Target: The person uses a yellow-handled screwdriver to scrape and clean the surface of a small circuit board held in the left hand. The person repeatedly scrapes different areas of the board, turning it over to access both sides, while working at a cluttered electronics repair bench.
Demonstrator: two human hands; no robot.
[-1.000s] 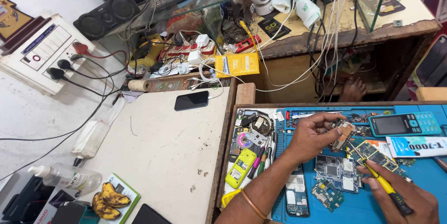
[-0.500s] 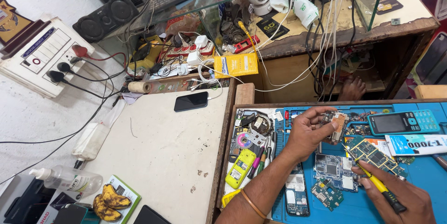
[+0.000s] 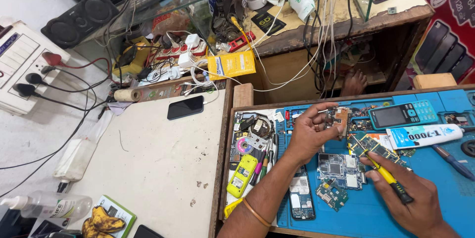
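Head view: yellow screwdriver (image 3: 383,173) in right hand (image 3: 413,198), tip up-left toward circuit board (image 3: 340,118).

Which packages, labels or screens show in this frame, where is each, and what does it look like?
Flat yellow rectangular packet: leaning at the shelf's foot, blue-and-white corner.
Black slab smartphone: on the white tabletop, screen dark.
Teal keypad phone: on the blue mat, screen dark.
White-and-blue glue tube: lying below that phone.
Clear plastic bottle: lower left, pale label.
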